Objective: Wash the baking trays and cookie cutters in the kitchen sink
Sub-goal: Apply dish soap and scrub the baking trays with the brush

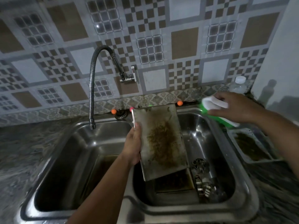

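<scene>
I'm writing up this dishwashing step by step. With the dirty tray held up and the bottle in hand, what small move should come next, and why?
Probably bring the green bottle over the tray and squeeze soap on it. The left hand holds the tray tilted over the right sink basin, its brown grime facing up, and the right hand grips the bottle off to the side.

1. Counter (32,143): dark mottled stone surface surrounding a double steel sink (161,209) set into it.
2. Right of the sink, on the counter: a soiled tray (252,147), lying flat.
3. Back right corner, against the tiled wall: a clear bottle (237,86) with a white cap, standing upright.
4. Rear ledge behind the sink: a round strainer (121,114) next to an orange ball (113,111); a second orange ball (179,103) farther right.
</scene>
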